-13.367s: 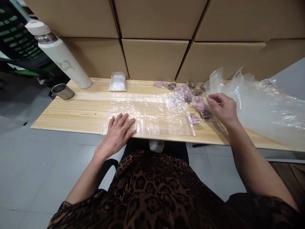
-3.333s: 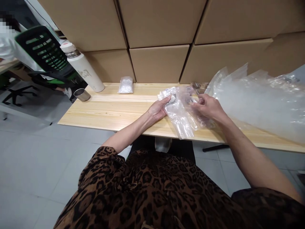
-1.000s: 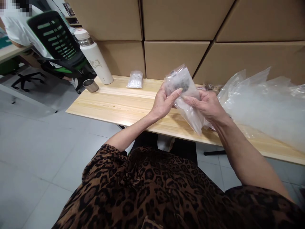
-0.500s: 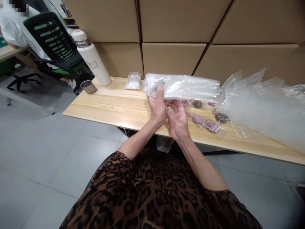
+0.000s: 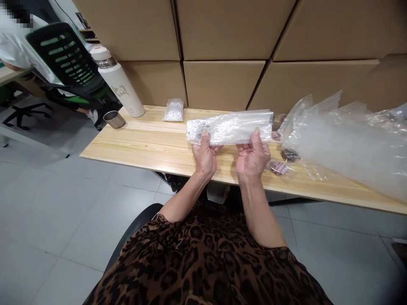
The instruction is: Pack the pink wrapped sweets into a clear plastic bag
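A long, folded clear plastic bag (image 5: 235,127) is stretched level above the table between my two hands. My left hand (image 5: 205,156) is closed on its left part, thumb on top, beside a small dark patch inside or on the plastic. At the right end my right hand (image 5: 254,159) grips it, also with the thumb on top and the fingers underneath. Just right of that hand lie small wrapped pieces: a purple one (image 5: 279,167) and a dark one (image 5: 290,155). What they are I cannot make out.
A heap of clear plastic bags (image 5: 346,144) covers the table's right side. At the left stand a white flask (image 5: 122,89), a metal cup (image 5: 114,119) and a small filled packet (image 5: 174,110). Cardboard boxes (image 5: 222,84) wall off the back. A person sits by a chair (image 5: 63,59) at far left.
My right hand has moved right from beside my left hand and now grips the bag's right end. The bag sits slightly lower in view.
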Motion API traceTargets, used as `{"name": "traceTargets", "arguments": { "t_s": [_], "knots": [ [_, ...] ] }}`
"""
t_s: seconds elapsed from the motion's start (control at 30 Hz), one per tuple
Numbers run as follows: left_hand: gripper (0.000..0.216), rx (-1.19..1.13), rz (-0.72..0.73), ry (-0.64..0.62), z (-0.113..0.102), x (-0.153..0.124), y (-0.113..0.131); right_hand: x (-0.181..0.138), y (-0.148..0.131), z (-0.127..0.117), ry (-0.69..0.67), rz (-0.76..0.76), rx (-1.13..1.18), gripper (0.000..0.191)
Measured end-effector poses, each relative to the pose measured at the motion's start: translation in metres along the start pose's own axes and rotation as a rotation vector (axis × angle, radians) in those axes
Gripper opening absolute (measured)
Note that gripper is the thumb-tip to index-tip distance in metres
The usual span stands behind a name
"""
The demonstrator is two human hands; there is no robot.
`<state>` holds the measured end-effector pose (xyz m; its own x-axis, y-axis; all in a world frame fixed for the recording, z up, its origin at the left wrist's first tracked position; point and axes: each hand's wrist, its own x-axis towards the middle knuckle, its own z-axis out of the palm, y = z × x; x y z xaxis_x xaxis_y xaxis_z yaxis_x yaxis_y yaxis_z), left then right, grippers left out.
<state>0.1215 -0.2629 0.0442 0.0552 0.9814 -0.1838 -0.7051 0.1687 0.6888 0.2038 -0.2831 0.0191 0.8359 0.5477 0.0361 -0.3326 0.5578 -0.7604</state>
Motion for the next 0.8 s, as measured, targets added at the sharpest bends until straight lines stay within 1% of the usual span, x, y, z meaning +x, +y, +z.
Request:
{"name": "traceTargets", "arguments": {
  "t_s": [0.13, 0.2, 0.27, 0.3, 0.33, 0.37, 0.4, 0.43, 0.47, 0.5, 0.53, 0.6, 0.63, 0.67, 0.7, 0.73, 0.8],
  "knots": [
    [0.044, 0.003, 0.049, 0.018, -0.004, 0.003, 0.006, 0.021, -0.016, -0.017, 0.059, -0.096, -0.047, 0.026],
    [0.041, 0.002, 0.088, 0.035, -0.008, 0.008, 0.011, 0.033, -0.028, -0.028, 0.039, -0.191, -0.107, 0.027],
    [0.035, 0.023, 0.123, 0.031, -0.014, 0.012, 0.016, 0.042, -0.044, -0.039, -0.023, -0.311, -0.196, 0.028],
    [0.031, 0.045, 0.135, 0.01, -0.016, 0.013, 0.017, 0.045, -0.053, -0.043, -0.084, -0.368, -0.254, 0.029],
    [0.026, 0.072, 0.144, -0.024, -0.018, 0.013, 0.017, 0.048, -0.061, -0.045, -0.168, -0.407, -0.325, 0.035],
    [0.022, 0.101, 0.15, -0.067, -0.019, 0.012, 0.017, 0.05, -0.069, -0.047, -0.275, -0.421, -0.408, 0.046],
    [0.021, 0.129, 0.154, -0.117, -0.019, 0.01, 0.016, 0.051, -0.075, -0.047, -0.399, -0.405, -0.501, 0.062],
    [0.022, 0.15, 0.156, -0.167, -0.019, 0.007, 0.016, 0.052, -0.08, -0.047, -0.527, -0.356, -0.591, 0.078],
    [0.025, 0.158, 0.157, -0.209, -0.017, 0.004, 0.015, 0.054, -0.083, -0.046, -0.648, -0.28, -0.67, 0.091],
    [0.027, 0.152, 0.152, -0.242, -0.016, 0.001, 0.015, 0.055, -0.085, -0.046, -0.754, -0.186, -0.729, 0.096],
    [0.029, 0.134, 0.141, -0.263, -0.014, -0.002, 0.015, 0.056, -0.084, -0.046, -0.849, -0.078, -0.771, 0.093],
    [0.028, 0.089, 0.094, -0.288, -0.011, -0.005, 0.018, 0.058, -0.079, -0.048, -0.985, 0.121, -0.796, 0.07],
    [0.025, 0.076, 0.063, -0.29, -0.009, -0.006, 0.02, 0.058, -0.075, -0.049, -1.025, 0.191, -0.796, 0.058],
    [0.023, 0.08, 0.03, -0.282, -0.008, -0.006, 0.023, 0.058, -0.072, -0.05, -1.042, 0.226, -0.792, 0.05],
    [0.02, 0.098, -0.002, -0.265, -0.006, -0.006, 0.025, 0.057, -0.068, -0.05, -1.04, 0.221, -0.784, 0.046],
    [0.018, 0.122, -0.028, -0.243, -0.005, -0.006, 0.028, 0.057, -0.065, -0.049, -1.029, 0.174, -0.779, 0.043],
    [0.014, 0.177, -0.062, -0.212, -0.003, -0.006, 0.032, 0.054, -0.061, -0.045, -1.015, -0.019, -0.795, 0.038]
  ]
}}
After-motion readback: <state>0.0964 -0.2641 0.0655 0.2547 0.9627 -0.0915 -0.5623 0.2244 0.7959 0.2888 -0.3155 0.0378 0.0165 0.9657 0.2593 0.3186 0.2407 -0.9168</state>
